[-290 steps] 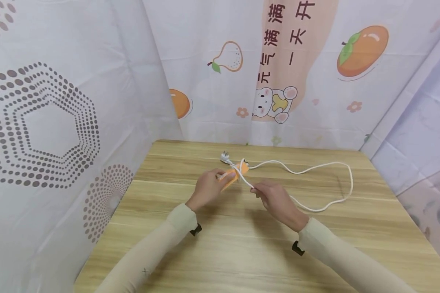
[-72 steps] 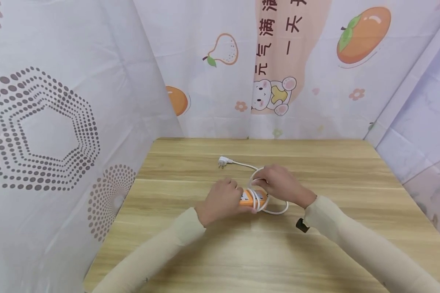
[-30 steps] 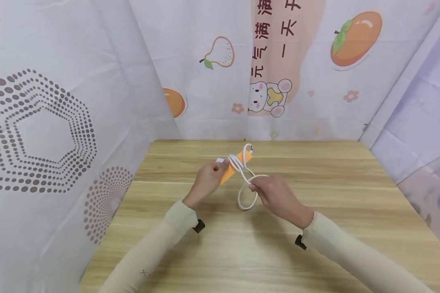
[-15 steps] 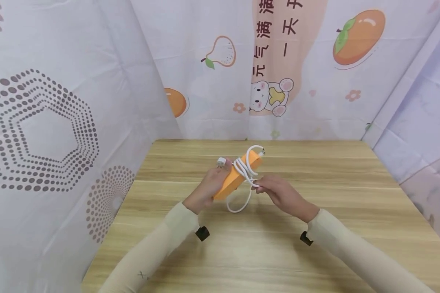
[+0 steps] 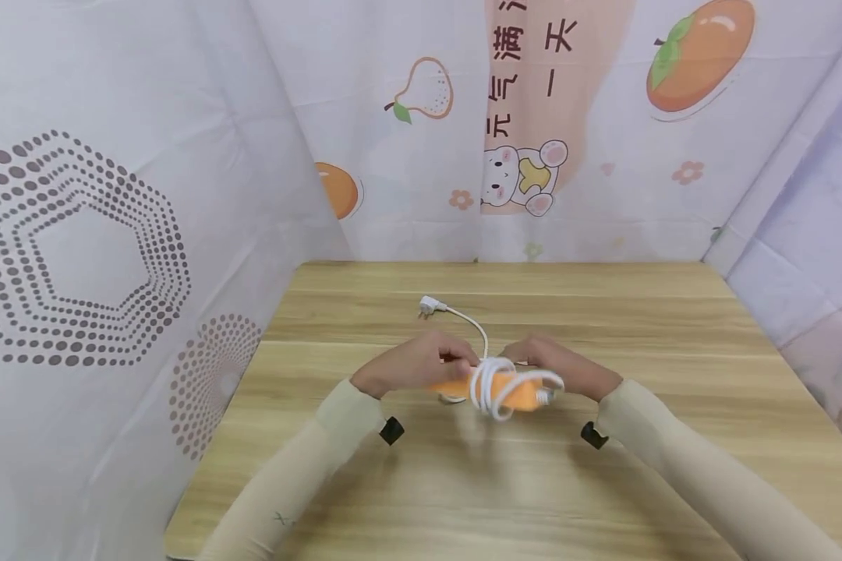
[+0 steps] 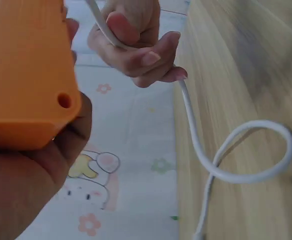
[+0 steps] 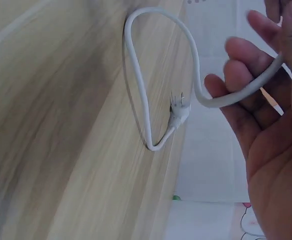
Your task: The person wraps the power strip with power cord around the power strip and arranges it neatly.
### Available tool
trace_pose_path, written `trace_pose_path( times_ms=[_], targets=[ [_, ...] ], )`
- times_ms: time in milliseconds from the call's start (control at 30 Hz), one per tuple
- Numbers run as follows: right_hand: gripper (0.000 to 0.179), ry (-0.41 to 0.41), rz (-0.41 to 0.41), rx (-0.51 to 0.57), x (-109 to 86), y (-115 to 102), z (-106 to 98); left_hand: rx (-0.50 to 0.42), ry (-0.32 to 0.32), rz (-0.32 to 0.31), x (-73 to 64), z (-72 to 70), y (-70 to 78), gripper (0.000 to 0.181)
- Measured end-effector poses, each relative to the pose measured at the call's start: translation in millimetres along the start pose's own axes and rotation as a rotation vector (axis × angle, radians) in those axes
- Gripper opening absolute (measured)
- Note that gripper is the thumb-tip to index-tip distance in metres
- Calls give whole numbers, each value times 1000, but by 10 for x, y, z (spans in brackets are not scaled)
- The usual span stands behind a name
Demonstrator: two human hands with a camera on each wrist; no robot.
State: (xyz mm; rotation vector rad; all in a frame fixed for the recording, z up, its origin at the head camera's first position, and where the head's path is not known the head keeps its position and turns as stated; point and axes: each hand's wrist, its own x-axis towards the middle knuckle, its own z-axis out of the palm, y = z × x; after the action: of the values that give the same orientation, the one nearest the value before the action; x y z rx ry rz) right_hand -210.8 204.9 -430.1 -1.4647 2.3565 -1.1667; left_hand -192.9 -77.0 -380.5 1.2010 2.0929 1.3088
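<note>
My left hand [image 5: 421, 363] grips one end of an orange power strip [image 5: 526, 397], raised over the table. White power cord [image 5: 486, 387] wraps round the strip's middle in several turns, and another loop stands off its far end. Behind the strip, my right hand [image 5: 564, 368] is partly hidden in the head view. The left wrist view shows the right hand [image 6: 141, 47] with fingers and thumb curled round the cord [image 6: 192, 120]. From there the cord runs down in a loose loop to the white plug [image 7: 179, 114], whose pins show. The plug [image 5: 430, 305] lies on the table.
The wood-grain table [image 5: 603, 312] reaches back to a printed curtain [image 5: 393, 226]. A dotted white curtain [image 5: 238, 195] closes the left side, and another pale curtain [image 5: 807, 257] hangs at the right.
Earlier the cord lay in a wide loop on the table; now several turns circle the strip. Within the last half second the strip has turned sideways and the right hand has moved behind it.
</note>
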Motion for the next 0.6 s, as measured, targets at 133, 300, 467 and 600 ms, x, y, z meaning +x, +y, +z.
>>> trace_pose_path(
  times_ms=[133,300,467,600],
  targets=[
    [16,-85,-38,-105,94,9,-34,317,-128,34,102,72,63,35],
    [10,-134,18,-234,141,-3,-122,532,-186,11,157,142,-5,29],
    [8,-115,-7,-340,145,-8,-94,540,-248,62,118,171,-120,30],
    [7,-62,10,-388,162,-24,-84,601,-236,61,80,173,-180,32]
  ],
)
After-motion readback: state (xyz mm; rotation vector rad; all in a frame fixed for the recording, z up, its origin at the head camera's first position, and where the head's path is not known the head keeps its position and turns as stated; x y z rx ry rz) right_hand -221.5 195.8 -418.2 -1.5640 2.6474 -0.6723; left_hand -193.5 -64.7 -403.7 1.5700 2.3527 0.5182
